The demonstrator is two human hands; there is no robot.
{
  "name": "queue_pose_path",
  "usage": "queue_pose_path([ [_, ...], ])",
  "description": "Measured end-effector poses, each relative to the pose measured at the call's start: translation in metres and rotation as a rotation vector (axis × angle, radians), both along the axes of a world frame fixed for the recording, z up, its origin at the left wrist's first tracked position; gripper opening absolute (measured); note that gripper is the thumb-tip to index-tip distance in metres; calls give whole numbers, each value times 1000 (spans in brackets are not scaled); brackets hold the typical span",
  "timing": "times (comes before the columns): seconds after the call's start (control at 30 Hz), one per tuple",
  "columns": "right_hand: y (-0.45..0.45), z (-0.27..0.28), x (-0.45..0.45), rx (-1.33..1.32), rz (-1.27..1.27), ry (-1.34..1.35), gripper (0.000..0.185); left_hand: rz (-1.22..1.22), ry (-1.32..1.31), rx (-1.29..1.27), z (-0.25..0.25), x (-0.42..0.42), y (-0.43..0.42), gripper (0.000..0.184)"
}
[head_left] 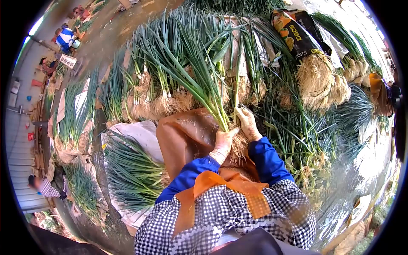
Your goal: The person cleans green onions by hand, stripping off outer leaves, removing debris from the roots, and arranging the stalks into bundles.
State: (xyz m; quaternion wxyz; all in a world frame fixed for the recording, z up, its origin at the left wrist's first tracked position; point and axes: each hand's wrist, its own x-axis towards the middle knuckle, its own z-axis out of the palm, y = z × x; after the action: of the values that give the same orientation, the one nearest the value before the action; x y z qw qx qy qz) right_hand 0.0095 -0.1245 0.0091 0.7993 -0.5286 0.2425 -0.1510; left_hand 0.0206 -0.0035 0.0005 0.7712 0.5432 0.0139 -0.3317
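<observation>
My left hand [224, 145] is wrapped round a bunch of green onions [210, 100] near its pale lower stems. The leaves fan up and to the left, and tan roots [239, 146] hang below between my hands. Close beside it, my right hand [248, 124] is closed with thumb and fingers round the lower part of a single green onion stalk [237, 91]. Part of its grip is hidden by the fingers. Beneath both hands a brown apron [178, 131] covers my lap.
Rows of green onions [163, 85] lie ahead, roots toward me. At left, a pile [131, 170] rests on a pale sheet [146, 131]. Loose leaves [293, 131] cover the ground at right, below a black printed bag [297, 36] and a rooted bundle [316, 80]. Other people [51, 187] sit far left.
</observation>
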Motion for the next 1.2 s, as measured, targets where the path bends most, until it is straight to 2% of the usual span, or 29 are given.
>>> queue_pose_path([
  [0.1, 7, -9, 0, 179, -117, -17, 23, -23, -55, 98, -8, 5, -4, 32],
  [0.23, -3, -34, -3, 168, -117, 35, 18, 18, -91, 126, -5, 2, -9, 29],
  [0.3, -8, -21, 2, -207, -94, 196, 20, 32, -131, 155, -8, 1, -11, 29],
  [0.33, -12, -14, 3, -297, -8, 298, 30, 41, -150, 145, -9, 1, -12, 29],
  [0.37, -10, -14, 3, -298, -8, 299, 30, 50, -169, 137, -12, 0, -13, 30],
  [0.47, -9, -14, 4, 39, -63, 85, 21, 45, -69, 109, -14, 3, -13, 29],
  [0.57, 1, -22, 6, -9, -119, 33, 21, 55, 71, 49, -8, 4, -8, 26],
  [0.63, 5, -25, 9, -4, -181, 50, 27, 55, 62, 40, -8, 6, -7, 22],
  [0.7, 1, -26, 8, -19, -121, 135, 27, 92, 57, -16, -3, 5, -9, 20],
  [0.73, -4, -42, 7, -79, -55, 160, 27, 98, 97, -25, -1, 5, -7, 20],
  [0.77, -18, -113, 10, -586, 104, 333, 23, 108, 128, -35, 3, 6, -6, 19],
  [0.8, -26, -80, -17, -809, 473, 64, 22, 123, 134, -64, 0, 9, -5, 19],
  [0.83, -22, -75, -27, -1095, 747, 605, 24, 135, 139, -95, -1, 12, -3, 18],
  [0.87, -25, -87, -40, -1168, 862, 818, 28, 134, 132, -126, 0, 16, 0, 19],
  [0.9, -31, -57, -61, -1435, 1043, 837, 25, 148, 131, -134, 5, 18, -1, 19],
  [0.97, -55, -58, -68, -1469, 887, 841, 21, 105, 180, -144, 14, 16, 3, 20],
  [1.03, -42, 22, -42, -1225, 448, 693, 32, 46, 117, -98, -3, 14, 3, 24],
  [1.07, -33, 39, -31, -1034, 280, 465, 37, 66, 101, -76, -3, 12, 1, 25],
  [1.1, -22, 46, -21, -819, 248, 353, 39, 86, 80, -54, -3, 12, -1, 26],
  [1.17, -6, 53, -5, -1114, 353, 391, 40, 87, -60, -29, -1, 13, -1, 34],
  [1.2, 1, 45, 0, -1230, 348, 391, 40, 125, -49, -34, 0, 13, 0, 34],
])
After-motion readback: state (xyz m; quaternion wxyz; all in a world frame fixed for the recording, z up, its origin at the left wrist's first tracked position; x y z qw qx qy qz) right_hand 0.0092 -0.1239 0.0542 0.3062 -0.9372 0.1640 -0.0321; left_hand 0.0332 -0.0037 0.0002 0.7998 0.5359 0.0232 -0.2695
